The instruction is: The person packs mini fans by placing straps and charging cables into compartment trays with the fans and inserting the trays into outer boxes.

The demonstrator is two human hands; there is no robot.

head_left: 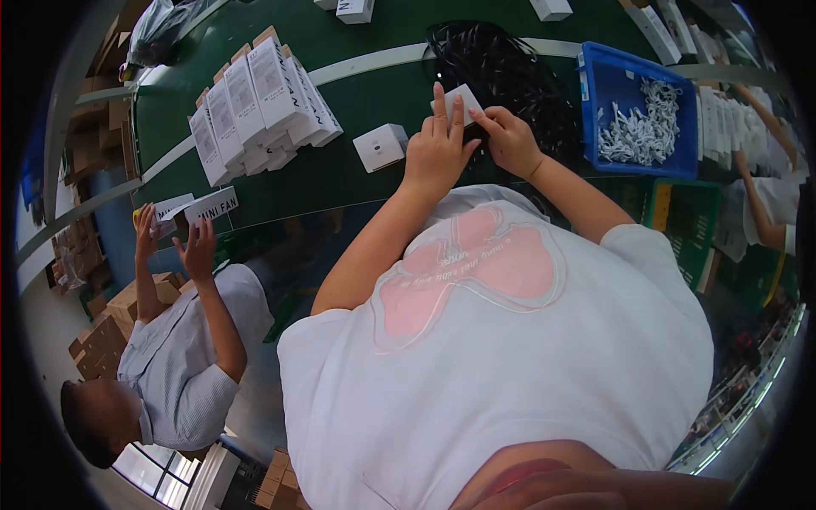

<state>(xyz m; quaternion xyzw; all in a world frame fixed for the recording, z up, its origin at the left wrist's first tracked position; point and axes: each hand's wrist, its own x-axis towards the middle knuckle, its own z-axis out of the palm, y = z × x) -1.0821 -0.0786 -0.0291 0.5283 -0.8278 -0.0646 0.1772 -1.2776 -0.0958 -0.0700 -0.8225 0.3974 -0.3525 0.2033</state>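
Note:
My left hand [438, 144] has its fingers stretched over the face of a small white box [468, 96]. My right hand [510, 140] grips the same box at its right side, thumb and fingers closed there. The lower part of the box is hidden behind my hands. Just left of them, another white box [380, 148] of similar look rests on the green table [361, 95]. A heap of black straps or cords [510, 72] lies right behind and beside the box I hold.
Stacked white printed boxes [259, 106] stand to the left. A blue bin [592, 64] holds white cords [642, 127] on the right. At far left a co-worker [183, 357] handles white boxes [212, 204]; other people's arms [761, 178] show at the right edge.

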